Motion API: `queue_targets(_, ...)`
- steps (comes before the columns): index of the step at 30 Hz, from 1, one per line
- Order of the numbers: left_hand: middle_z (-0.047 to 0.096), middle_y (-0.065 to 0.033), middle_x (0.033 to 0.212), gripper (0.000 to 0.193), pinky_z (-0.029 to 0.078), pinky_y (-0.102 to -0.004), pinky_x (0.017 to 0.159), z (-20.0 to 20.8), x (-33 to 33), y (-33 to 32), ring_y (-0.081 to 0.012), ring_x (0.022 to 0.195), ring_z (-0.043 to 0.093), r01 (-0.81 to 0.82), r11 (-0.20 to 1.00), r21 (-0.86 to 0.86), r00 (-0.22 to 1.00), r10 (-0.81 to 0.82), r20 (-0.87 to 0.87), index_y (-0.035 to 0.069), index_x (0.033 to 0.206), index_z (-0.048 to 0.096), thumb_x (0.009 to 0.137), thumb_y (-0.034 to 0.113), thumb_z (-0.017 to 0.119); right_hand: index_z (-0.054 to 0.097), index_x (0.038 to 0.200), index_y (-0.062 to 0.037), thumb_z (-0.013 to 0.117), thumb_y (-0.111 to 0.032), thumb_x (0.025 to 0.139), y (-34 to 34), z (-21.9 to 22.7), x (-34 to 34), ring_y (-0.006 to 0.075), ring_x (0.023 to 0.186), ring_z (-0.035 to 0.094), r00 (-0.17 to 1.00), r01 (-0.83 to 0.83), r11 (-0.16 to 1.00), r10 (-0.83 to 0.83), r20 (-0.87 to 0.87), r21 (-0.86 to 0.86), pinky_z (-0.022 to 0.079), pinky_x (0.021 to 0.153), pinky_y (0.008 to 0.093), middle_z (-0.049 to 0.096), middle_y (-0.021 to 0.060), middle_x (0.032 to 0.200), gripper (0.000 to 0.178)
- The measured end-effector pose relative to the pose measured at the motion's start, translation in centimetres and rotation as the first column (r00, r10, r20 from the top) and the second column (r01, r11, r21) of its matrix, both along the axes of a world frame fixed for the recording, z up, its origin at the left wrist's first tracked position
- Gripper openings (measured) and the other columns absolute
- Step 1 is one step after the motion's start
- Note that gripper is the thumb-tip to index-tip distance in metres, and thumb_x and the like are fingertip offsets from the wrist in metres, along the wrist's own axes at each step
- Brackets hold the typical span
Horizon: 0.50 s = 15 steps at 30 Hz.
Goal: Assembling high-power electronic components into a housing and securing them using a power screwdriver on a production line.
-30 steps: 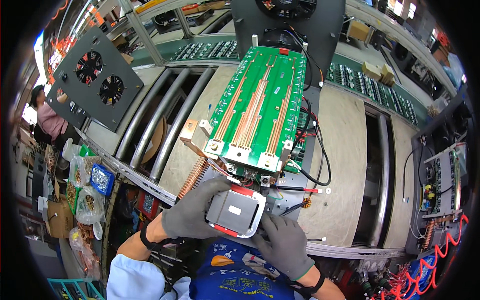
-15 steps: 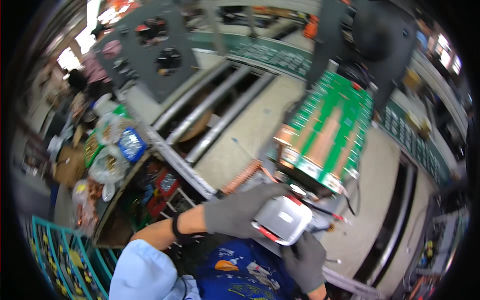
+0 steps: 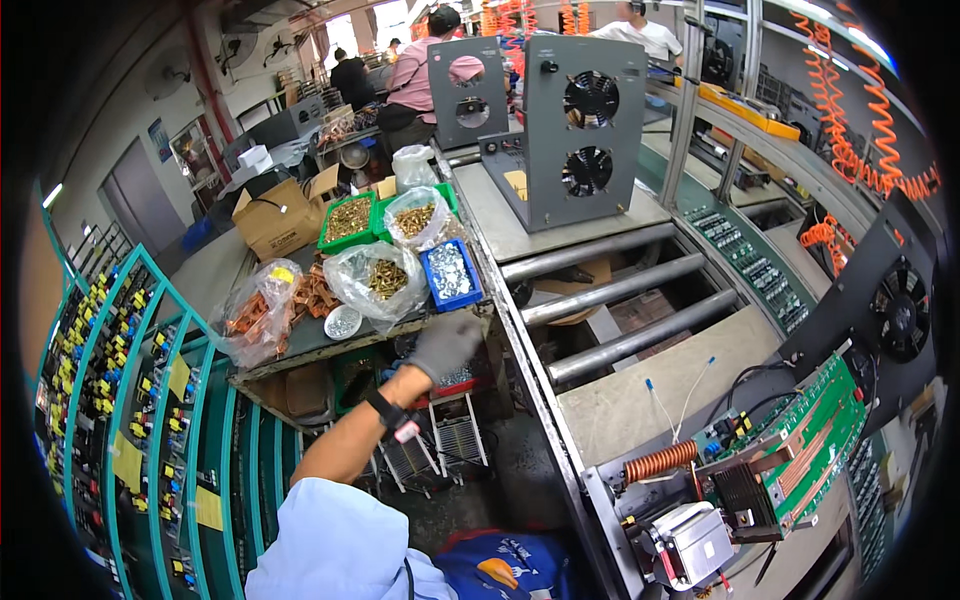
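Observation:
My left hand (image 3: 447, 347), in a grey glove, reaches to the front edge of the side bench. Just above it is a blue tray (image 3: 452, 274) of small silvery hardware; a lower red bin (image 3: 462, 385) lies beneath it. The fingers are blurred and partly hidden, so I cannot tell what they hold. My right hand is out of view. At the lower right a silver boxy part with red sides (image 3: 697, 545) sits in the dark chassis, apart from my left hand. Beside it are a copper coil (image 3: 660, 462) and a green circuit board (image 3: 822, 428).
Bags of brass fasteners (image 3: 386, 280), a green bin (image 3: 349, 222) and a bag of copper pieces (image 3: 262, 312) crowd the bench. A teal rack (image 3: 140, 410) stands left. Metal rollers (image 3: 640, 335) cross the line; a grey fan panel (image 3: 587, 135) stands beyond. Other people are farther back.
My left hand has left the silver boxy part and moved left to the bench bins. My right hand has gone out of view. The view has swung left.

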State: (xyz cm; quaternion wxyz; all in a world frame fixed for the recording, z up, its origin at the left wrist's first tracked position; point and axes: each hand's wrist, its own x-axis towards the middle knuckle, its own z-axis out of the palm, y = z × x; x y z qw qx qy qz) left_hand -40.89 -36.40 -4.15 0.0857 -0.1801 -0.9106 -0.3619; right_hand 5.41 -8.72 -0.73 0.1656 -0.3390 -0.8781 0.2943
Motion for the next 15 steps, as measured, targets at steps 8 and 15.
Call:
queue_targets(8, 0.075, -0.0197, 0.104, 0.027, 0.055, -0.0472, 0.087, -1.7, -16.6, -16.4, -0.0402, 0.099, 0.07, -0.317, 0.829, -0.461, 0.948, 0.258, -0.187, 0.009, 0.1, 0.077, 0.085, 0.03, 0.068, 0.072, 0.11, -0.0005, 0.069, -0.02, 0.099, -0.3, -1.3, 0.6, 0.028, 0.077, 0.063, 0.999, 0.028, 0.998, -0.026, -0.026, 0.054, 0.05, 0.071, 0.0383, 0.07, 0.0166, 0.088, 0.023)
queue_targets(15, 0.073, -0.0243, 0.106, 0.03, 0.055, -0.0481, 0.087, -7.0, -23.4, -16.9, -0.0429, 0.098, 0.07, -0.259, 0.781, -0.569, 0.965, 0.186, -0.183, 0.006, 0.103, 0.077, 0.086, 0.028, 0.066, 0.073, 0.107, -0.001, 0.069, -0.018, 0.098, -0.2, -1.6, 0.3, 0.0286, 0.076, 0.066, 0.997, 0.043, 0.993, -0.051, 0.065, 0.113, 0.051, 0.07, 0.0385, 0.071, 0.015, 0.086, 0.02)
